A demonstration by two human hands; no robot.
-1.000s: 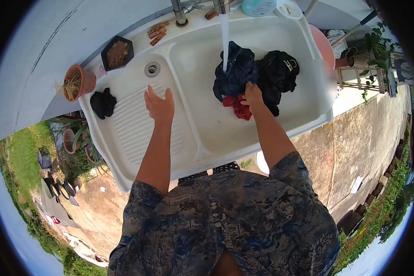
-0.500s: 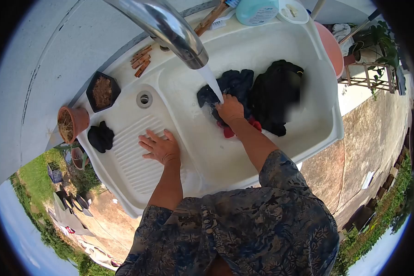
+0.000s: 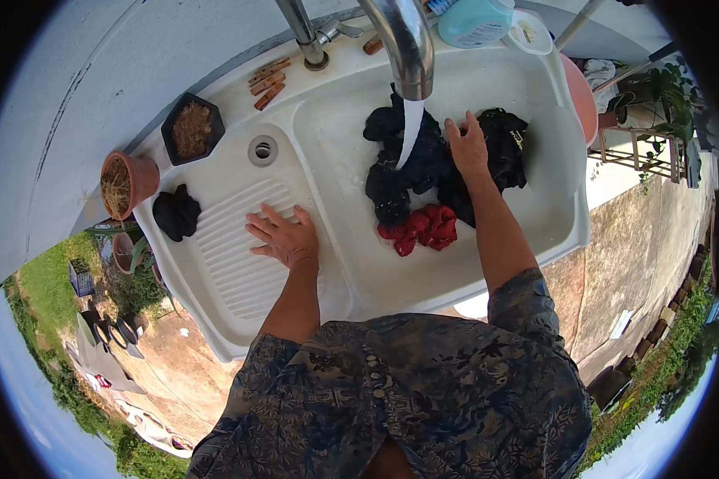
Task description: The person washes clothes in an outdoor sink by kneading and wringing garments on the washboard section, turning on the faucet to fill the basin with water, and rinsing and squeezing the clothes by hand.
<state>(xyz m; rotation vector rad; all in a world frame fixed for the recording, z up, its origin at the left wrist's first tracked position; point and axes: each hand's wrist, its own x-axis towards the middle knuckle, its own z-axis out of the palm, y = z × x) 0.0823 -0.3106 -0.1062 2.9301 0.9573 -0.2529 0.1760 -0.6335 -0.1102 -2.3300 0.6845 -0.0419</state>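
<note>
My left hand [image 3: 284, 236] rests flat with spread fingers on the ribbed washboard [image 3: 244, 275] of the white sink. Over the basin, my right hand [image 3: 468, 150] has its fingers apart at the near side of a black garment [image 3: 505, 148] with small yellowish lettering. Left of it lies wet dark navy clothing [image 3: 391, 180], under a stream of water [image 3: 411, 134] from the metal faucet [image 3: 407, 56]. A crumpled red cloth [image 3: 427, 230] sits just below the navy clothing. A small black cloth bundle [image 3: 176, 213] lies left of the washboard.
Wooden clothespins [image 3: 268, 83] lie on the back ledge near a drain hole [image 3: 263, 150]. A black hexagonal pot [image 3: 208, 147] and a terracotta pot [image 3: 141, 177] stand at the left rim. A teal bottle [image 3: 477, 24] is at the back; a pink basin [image 3: 579, 100] stands at right.
My right hand has moved from the navy clothing under the water rightward to the black garment. The navy clothing is spread further and the red cloth is more exposed. My left hand stays on the washboard.
</note>
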